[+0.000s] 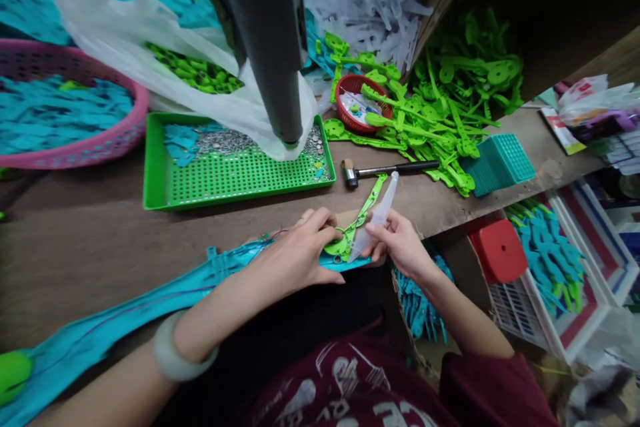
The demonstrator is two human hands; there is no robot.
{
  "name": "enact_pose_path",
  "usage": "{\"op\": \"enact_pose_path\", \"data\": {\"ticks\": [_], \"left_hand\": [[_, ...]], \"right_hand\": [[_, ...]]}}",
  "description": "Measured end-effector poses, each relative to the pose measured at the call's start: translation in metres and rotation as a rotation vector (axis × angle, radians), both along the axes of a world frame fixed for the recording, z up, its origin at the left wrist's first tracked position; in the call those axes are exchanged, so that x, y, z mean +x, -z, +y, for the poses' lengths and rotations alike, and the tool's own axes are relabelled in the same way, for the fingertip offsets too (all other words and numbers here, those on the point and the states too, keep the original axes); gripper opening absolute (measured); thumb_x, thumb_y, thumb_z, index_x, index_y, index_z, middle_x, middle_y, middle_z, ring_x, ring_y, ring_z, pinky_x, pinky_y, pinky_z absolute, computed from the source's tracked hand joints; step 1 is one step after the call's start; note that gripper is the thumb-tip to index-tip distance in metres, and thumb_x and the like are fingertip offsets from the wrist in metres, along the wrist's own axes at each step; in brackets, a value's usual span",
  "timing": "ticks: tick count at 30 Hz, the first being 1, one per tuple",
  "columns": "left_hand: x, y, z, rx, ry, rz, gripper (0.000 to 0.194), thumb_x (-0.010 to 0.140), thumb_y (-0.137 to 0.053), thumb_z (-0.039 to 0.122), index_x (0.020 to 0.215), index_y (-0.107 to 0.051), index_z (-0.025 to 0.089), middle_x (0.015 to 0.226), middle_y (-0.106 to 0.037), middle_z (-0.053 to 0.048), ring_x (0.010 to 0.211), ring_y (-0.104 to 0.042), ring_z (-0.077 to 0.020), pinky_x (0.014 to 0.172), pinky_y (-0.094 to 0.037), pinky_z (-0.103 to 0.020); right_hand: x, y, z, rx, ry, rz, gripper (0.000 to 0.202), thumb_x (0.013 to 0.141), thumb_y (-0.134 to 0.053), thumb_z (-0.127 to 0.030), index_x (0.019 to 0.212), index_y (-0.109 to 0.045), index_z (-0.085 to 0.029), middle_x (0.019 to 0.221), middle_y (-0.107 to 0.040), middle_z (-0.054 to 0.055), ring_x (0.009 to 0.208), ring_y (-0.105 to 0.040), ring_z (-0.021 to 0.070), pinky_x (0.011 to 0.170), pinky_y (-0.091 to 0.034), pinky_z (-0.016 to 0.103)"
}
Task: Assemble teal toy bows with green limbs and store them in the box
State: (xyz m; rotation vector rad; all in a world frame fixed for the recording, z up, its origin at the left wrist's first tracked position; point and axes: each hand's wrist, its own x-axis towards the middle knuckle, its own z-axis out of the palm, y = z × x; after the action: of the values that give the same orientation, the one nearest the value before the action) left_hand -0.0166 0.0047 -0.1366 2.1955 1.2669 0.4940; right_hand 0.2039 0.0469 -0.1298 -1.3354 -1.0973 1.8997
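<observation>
Across my lap and the bench edge lies a long blue plastic shell (165, 297) with thin wires along it. A bright green plastic part (367, 203) with a round end sits at the shell's right end, its arm pointing up and away. My left hand (295, 250) bends its fingers onto the round end, while its thumb stretches along the near edge. Between the thumb and fingers of my right hand (397, 243) is a translucent white plastic blade-shaped piece (383, 210), tilted upright beside the green part. Some right fingertips are hidden behind it.
Beyond my hands are a green perforated tray (235, 197) with small metal pieces, a hammer (393, 169), a red basket (345, 110) and piled green parts (425, 123). A dark machine column (263, 33) hangs over the tray. A pink basket (135, 127) stands left.
</observation>
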Motion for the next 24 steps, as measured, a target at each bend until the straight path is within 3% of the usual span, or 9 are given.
{"op": "enact_pose_path", "data": {"ticks": [6, 17, 22, 24], "left_hand": [[0.000, 0.003, -0.003, -0.009, 0.006, -0.054, 0.054, 0.068, -0.092, 0.037, 0.110, -0.065, 0.016, 0.117, -0.059, -0.010, 0.110, -0.056, -0.0297, 0.091, -0.054, -0.045], [-0.001, 0.010, -0.002, 0.058, 0.025, -0.068, 0.056, 0.067, -0.092, 0.039, 0.109, -0.066, 0.015, 0.116, -0.060, -0.010, 0.111, -0.055, -0.0292, 0.090, -0.054, -0.043], [-0.002, 0.011, -0.003, 0.086, 0.047, -0.060, 0.054, 0.068, -0.092, 0.038, 0.109, -0.066, 0.014, 0.117, -0.060, -0.010, 0.111, -0.054, -0.0286, 0.091, -0.055, -0.044], [-0.002, 0.011, -0.003, 0.083, 0.053, -0.062, 0.053, 0.069, -0.091, 0.036, 0.110, -0.066, 0.014, 0.118, -0.060, -0.011, 0.112, -0.054, -0.0291, 0.092, -0.055, -0.044]], "right_hand": [[-0.003, 0.010, 0.007, 0.024, -0.009, -0.032, 0.048, 0.067, -0.085, -0.049, 0.090, -0.057, -0.018, 0.063, -0.072, 0.000, 0.045, -0.068, 0.0136, 0.037, -0.051, 0.016], [-0.002, 0.010, 0.005, 0.035, -0.046, -0.066, 0.051, 0.068, -0.083, -0.054, 0.092, -0.055, -0.018, 0.055, -0.069, -0.002, 0.043, -0.065, 0.0130, 0.038, -0.051, 0.016], [-0.003, 0.019, 0.000, 0.089, -0.049, -0.239, 0.049, 0.075, -0.075, -0.056, 0.097, -0.049, -0.020, 0.059, -0.066, -0.003, 0.042, -0.063, 0.0148, 0.037, -0.049, 0.021], [-0.001, 0.020, -0.003, 0.241, 0.006, -0.439, 0.055, 0.077, -0.073, -0.056, 0.110, -0.049, -0.019, 0.071, -0.067, -0.001, 0.047, -0.064, 0.0164, 0.041, -0.054, 0.028]]}}
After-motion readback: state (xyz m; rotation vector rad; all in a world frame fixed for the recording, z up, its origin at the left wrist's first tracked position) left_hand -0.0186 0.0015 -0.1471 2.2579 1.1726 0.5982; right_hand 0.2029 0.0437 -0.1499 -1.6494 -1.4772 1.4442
